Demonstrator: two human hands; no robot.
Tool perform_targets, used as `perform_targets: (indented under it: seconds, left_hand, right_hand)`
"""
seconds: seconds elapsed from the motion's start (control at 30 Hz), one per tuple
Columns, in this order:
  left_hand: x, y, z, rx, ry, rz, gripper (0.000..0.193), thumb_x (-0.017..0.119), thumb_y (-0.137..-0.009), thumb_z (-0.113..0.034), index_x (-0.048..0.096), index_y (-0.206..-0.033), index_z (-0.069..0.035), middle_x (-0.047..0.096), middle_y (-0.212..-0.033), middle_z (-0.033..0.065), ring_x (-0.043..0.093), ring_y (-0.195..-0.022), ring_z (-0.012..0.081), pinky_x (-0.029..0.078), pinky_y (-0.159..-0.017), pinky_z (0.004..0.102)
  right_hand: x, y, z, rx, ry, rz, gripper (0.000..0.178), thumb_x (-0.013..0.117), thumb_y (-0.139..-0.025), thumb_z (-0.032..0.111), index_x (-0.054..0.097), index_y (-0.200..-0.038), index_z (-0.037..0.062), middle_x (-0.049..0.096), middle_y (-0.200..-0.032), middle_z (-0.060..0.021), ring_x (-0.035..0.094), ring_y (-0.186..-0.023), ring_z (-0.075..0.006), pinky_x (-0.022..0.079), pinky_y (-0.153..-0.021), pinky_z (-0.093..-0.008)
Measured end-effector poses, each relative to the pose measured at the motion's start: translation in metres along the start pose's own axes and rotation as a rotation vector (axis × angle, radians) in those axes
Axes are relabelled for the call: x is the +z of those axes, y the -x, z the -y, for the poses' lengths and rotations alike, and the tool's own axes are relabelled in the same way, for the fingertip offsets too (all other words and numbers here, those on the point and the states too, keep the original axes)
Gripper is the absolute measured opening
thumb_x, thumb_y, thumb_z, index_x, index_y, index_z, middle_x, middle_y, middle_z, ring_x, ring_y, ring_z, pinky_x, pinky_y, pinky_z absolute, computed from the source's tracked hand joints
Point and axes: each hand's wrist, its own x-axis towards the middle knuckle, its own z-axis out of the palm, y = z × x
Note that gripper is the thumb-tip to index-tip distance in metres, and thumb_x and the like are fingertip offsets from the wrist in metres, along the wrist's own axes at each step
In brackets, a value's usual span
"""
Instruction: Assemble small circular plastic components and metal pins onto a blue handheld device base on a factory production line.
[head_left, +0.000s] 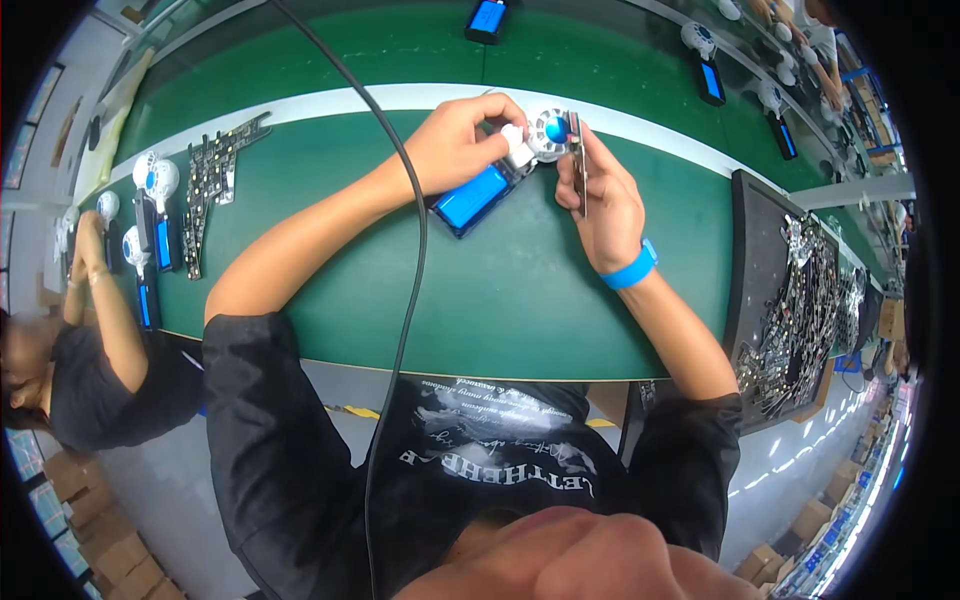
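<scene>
At the bench's far middle lies a device made of a black case with a blue block (473, 198) and a round white slotted head with a blue centre (551, 130). My left hand (455, 145) is closed at the white part (517, 148) beside that head, thumb and forefinger pinching it. On the other side, my right hand (608, 205), with a blue wristband, is closed around a thin circuit board (582, 165) held edge-on against the white head. Where the board meets the head is too small to make out.
A black tray (745, 270) heaped with circuit boards and wires stands at the right. More circuit boards (205, 180) lie at the left. Similar devices (160, 220) stand beyond them, near a co-worker's hands (90, 245). Others rest on the green belt (300, 55). A black cable (415, 230) hangs across the view.
</scene>
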Motion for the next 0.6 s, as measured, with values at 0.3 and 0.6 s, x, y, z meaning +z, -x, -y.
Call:
perform_targets:
  seconds: [0.3,0.6]
  left_hand:
    - [-0.01,0.002,-0.003,0.145,-0.096,-0.057,0.011,0.071,-0.089,-0.006,0.073,-0.099,-0.003,0.072,-0.099,0.0054,0.068,-0.084,0.0148,0.055,-0.074,0.0291]
    - [0.007,0.014,-0.018,0.461,-0.483,-0.256,0.011,0.077,-0.082,-0.014,0.074,-0.091,-0.009,0.071,-0.084,0.0047,0.069,-0.078,0.0247,0.056,-0.069,0.0347]
  right_hand:
    - [0.014,-0.006,-0.011,-0.045,0.168,-0.01,0.059,0.038,-0.103,0.017,0.032,-0.16,0.0013,0.055,-0.098,-0.0053,0.046,-0.073,-0.0114,0.038,-0.063,-0.0238]
    - [0.028,0.01,-0.012,-0.171,0.446,0.057,0.053,0.047,-0.103,0.008,0.041,-0.156,0.0045,0.057,-0.095,-0.0044,0.047,-0.064,-0.0072,0.043,-0.06,-0.0237]
